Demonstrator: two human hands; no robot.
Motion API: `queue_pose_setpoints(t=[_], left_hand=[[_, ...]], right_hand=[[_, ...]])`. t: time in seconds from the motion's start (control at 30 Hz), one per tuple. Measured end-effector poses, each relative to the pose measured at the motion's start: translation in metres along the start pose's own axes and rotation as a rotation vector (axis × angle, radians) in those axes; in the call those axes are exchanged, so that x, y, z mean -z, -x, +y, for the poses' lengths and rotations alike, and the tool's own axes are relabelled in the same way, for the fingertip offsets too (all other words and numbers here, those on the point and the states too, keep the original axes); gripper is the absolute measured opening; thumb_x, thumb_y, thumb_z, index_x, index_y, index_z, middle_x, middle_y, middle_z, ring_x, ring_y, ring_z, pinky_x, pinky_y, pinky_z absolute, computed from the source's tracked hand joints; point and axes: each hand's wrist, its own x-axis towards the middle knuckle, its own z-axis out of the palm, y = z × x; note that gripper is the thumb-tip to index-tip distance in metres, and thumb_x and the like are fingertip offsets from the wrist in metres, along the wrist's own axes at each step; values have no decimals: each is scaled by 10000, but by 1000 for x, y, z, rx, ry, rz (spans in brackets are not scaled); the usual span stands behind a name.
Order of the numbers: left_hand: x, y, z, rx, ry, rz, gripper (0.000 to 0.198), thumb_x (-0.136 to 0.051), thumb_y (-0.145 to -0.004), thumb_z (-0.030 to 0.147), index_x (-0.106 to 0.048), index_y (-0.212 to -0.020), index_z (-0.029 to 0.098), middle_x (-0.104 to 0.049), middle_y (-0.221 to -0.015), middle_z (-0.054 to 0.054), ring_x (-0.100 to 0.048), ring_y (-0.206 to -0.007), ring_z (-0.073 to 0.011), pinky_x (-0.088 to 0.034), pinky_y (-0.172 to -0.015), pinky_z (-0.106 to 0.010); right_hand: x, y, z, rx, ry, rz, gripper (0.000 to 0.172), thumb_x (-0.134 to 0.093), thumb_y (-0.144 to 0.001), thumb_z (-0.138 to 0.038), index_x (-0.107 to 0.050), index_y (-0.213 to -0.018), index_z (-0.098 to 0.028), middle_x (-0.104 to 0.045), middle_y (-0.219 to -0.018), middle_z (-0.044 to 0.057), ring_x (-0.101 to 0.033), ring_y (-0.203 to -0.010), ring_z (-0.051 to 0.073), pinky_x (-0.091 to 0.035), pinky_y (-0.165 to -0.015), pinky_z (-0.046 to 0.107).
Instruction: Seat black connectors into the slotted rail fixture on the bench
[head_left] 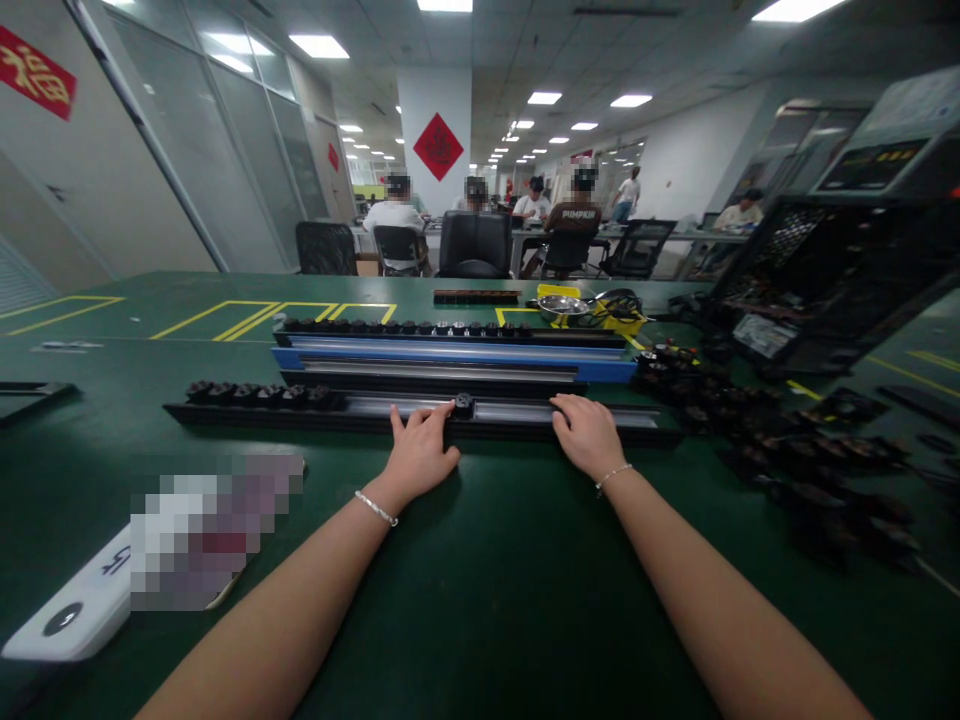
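Note:
A long black rail (pixel 510 425) with a silvery channel lies crosswise on the green table. Within its channel, near the middle, sits a small black round part (pixel 464 405). My left hand (pixel 421 446) rests on the rail with fingers spread, a fingertip at the left side of that part. To the right, my right hand (pixel 589 432) lies over the rail's far edge, fingers stretched and holding nothing I can see. Several similar black parts (pixel 259 396) stand in a row at the rail's left end.
Behind lie a blue rail (pixel 457 350) and another rail bearing black parts (pixel 390 328). A pile of black parts (pixel 750 410) is at right, before an open computer case (pixel 802 270). A metal bowl (pixel 564 307) stands farther back. A blurred-out device (pixel 82 600) lies at left.

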Motion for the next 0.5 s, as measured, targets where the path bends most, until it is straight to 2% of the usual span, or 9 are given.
queue_pose_setpoints(t=[0.23, 0.37, 0.5], left_hand=[[-3, 0, 2, -6, -7, 12, 631, -488, -744, 288, -364, -1357, 208, -592, -1224, -100, -459, -1198, -292, -15, -1078, -688], [-4, -1, 2, -12, -18, 21, 633, -497, -741, 292, -369, -1355, 205, -597, -1222, -99, -468, -1187, -300, -19, -1077, -688], [-5, -1, 3, -12, -16, 29, 626, -496, -736, 280, -379, -1346, 206, -603, -1211, -102, -479, -1174, -295, -19, -1077, -686]], right_hand=[[-7, 0, -43, 39, -78, -85, 380, -372, -895, -321, -601, -1186, -236, -547, -1327, 34, -426, -1259, 211, -239, -1070, 483], [-10, -2, -67, -28, -92, -120, 387, -396, -887, -384, -582, -1211, -284, -506, -1367, 21, -363, -1299, 262, -176, -1056, 600], [-13, -7, -89, -74, -156, -170, 444, -396, -883, -445, -521, -1282, -293, -498, -1373, 25, -336, -1315, 274, -163, -1049, 628]])
